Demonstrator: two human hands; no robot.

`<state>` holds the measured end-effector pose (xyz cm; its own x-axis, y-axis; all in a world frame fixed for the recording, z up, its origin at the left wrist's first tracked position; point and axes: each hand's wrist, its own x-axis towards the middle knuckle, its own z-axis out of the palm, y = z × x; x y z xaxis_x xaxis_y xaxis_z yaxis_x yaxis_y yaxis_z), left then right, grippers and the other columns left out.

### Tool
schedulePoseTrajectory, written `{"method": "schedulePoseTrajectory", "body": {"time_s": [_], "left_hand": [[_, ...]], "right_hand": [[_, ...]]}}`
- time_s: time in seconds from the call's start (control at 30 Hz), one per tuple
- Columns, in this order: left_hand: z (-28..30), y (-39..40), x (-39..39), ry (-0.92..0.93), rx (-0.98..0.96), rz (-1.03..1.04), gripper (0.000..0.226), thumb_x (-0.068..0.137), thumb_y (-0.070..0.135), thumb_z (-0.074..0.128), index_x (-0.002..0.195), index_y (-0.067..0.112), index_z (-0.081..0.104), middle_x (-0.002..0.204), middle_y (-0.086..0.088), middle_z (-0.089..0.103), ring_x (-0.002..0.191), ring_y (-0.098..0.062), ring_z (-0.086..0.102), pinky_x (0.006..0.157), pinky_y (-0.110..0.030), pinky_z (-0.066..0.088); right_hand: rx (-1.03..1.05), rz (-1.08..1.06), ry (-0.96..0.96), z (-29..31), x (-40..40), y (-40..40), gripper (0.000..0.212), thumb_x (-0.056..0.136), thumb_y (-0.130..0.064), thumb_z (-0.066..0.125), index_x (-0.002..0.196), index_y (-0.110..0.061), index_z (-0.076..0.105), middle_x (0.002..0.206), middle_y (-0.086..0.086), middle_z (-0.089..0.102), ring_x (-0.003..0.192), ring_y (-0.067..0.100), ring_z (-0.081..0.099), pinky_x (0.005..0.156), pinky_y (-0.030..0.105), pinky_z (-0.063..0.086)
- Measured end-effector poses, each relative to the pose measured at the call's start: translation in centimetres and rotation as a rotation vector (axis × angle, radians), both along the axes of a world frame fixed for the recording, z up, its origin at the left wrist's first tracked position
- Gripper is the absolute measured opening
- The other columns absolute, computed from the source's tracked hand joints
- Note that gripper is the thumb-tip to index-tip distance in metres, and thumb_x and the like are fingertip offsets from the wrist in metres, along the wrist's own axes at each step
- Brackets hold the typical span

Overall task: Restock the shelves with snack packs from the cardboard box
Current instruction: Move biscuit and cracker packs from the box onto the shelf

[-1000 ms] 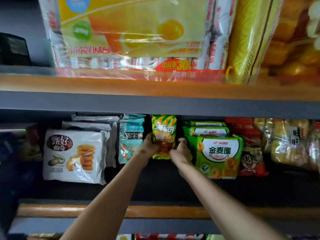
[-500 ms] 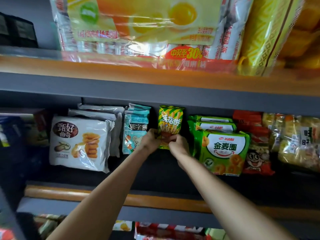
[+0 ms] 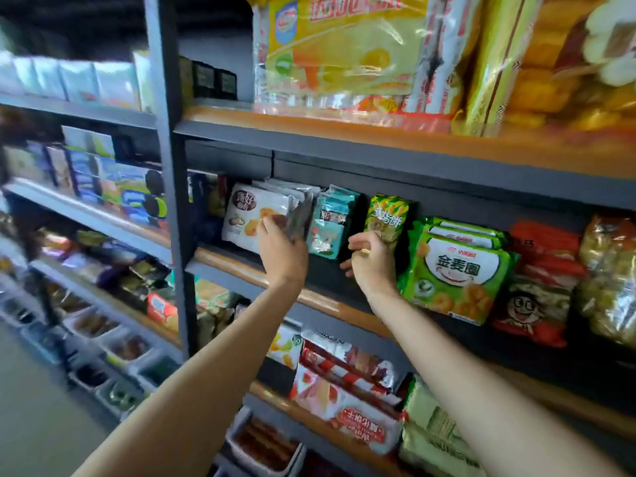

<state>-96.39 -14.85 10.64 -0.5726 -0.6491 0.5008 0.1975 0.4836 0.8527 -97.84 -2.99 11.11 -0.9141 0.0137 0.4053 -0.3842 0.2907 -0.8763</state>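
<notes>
While the yellow-green snack pack (image 3: 387, 215) stands upright on the middle shelf (image 3: 247, 266), both my hands hover just in front of it.

It sits between the teal packs (image 3: 328, 223) and the green packs (image 3: 457, 270). My right hand (image 3: 370, 261) has its fingers loosely curled at the pack's lower edge, gripping nothing I can see; my left hand (image 3: 280, 251) reaches, fingers relaxed, toward the white cookie packs (image 3: 254, 215).

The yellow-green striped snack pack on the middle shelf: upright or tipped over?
Upright. The striped pack stands on end between the teal packs and green packs, label facing out; right hand at its lower part.
</notes>
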Motion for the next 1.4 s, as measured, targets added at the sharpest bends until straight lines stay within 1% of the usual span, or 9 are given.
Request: {"method": "schedulePoseTrajectory", "body": {"time_s": [0.13,0.27,0.4,0.67,0.9,1.0,1.07,1.3,1.4], "left_hand": [[-5.8,0.4,10.4,-0.191,-0.027,0.135,0.030,0.083,0.000,0.047,0.113,0.000,0.047,0.118,-0.017,0.045,0.109,-0.033,0.044,0.085,-0.027,0.030],[-13.6,-1.2,23.3,-0.518,0.094,0.303,0.031,0.087,0.008,0.047,0.118,0.006,0.047,0.122,-0.014,0.043,0.111,-0.034,0.046,0.092,-0.038,0.035],[-19.3,-4.5,39.5,-0.620,0.335,0.574,0.028,0.084,0.000,0.046,0.112,-0.002,0.050,0.116,-0.021,0.050,0.104,-0.037,0.053,0.093,-0.039,0.041],[-25.4,-5.0,64.7,-0.913,0.758,0.869,0.031,0.090,0.012,0.050,0.118,0.002,0.040,0.120,-0.019,0.053,0.111,-0.033,0.053,0.091,-0.035,0.043],[-28.1,-6.5,75.6,-0.992,0.883,0.885,0.041,0.092,0.013,0.048,0.131,0.004,0.036,0.127,-0.016,0.053,0.112,-0.031,0.053,0.081,-0.032,0.042],[-29.8,-7.5,79.1,-1.029,0.948,0.873,0.042,0.092,0.016,0.051,0.130,0.005,0.036,0.128,-0.018,0.051,0.117,-0.033,0.051,0.092,-0.037,0.043],[-31.0,-7.8,80.9,-1.068,1.000,0.878,0.045,0.092,0.023,0.054,0.129,0.004,0.037,0.130,-0.017,0.051,0.119,-0.033,0.050,0.094,-0.037,0.042],[-36.6,-9.7,83.2,-0.943,1.222,0.886,0.062,0.089,0.025,0.059,0.137,0.001,0.029,0.138,-0.016,0.046,0.124,-0.031,0.048,0.097,-0.037,0.043],[-38.7,-10.5,82.7,-0.818,1.309,0.930,0.072,0.086,0.026,0.065,0.139,0.002,0.023,0.139,-0.014,0.045,0.126,-0.031,0.046,0.101,-0.038,0.043]], "right_hand": [[0.205,0.247,-0.144,-6.3,5.5,-1.9,0.036,0.085,0.006,0.043,0.073,-0.028,0.047,0.087,0.007,0.060,0.071,0.030,0.063,0.071,0.044,0.051],[0.571,0.662,-0.549,-13.0,14.3,-5.8,0.013,0.089,0.002,0.045,0.093,-0.010,0.042,0.084,0.013,0.050,0.031,0.012,0.053,0.035,0.020,0.043],[0.930,0.981,-0.405,-17.8,25.0,-11.1,0.012,0.088,-0.003,0.050,0.081,-0.010,0.042,0.080,0.012,0.048,0.051,0.015,0.050,0.036,0.017,0.042],[1.121,1.483,-0.364,-24.4,45.8,-17.9,0.029,0.089,-0.003,0.045,0.118,-0.001,0.049,0.100,0.010,0.049,0.066,0.020,0.053,0.049,0.023,0.043],[1.211,1.593,-0.359,-27.7,57.7,-21.7,0.021,0.091,-0.010,0.047,0.109,-0.003,0.055,0.101,0.017,0.064,0.087,0.030,0.065,0.076,0.040,0.055],[1.261,1.618,-0.396,-29.7,61.6,-22.5,0.023,0.093,-0.013,0.046,0.112,-0.003,0.055,0.092,0.011,0.060,0.072,0.023,0.059,0.056,0.028,0.054],[1.285,1.635,-0.387,-31.1,63.9,-22.7,0.023,0.093,-0.014,0.046,0.112,-0.005,0.055,0.099,0.009,0.057,0.079,0.022,0.058,0.050,0.022,0.047],[1.363,1.777,-0.365,-36.3,68.7,-22.7,0.045,0.092,-0.003,0.045,0.136,-0.011,0.041,0.141,0.009,0.040,0.128,0.025,0.040,0.093,0.023,0.035],[1.369,1.749,-0.386,-38.0,69.1,-22.8,0.052,0.089,-0.002,0.048,0.138,-0.015,0.039,0.145,0.007,0.034,0.125,0.025,0.043,0.086,0.027,0.041]]}}
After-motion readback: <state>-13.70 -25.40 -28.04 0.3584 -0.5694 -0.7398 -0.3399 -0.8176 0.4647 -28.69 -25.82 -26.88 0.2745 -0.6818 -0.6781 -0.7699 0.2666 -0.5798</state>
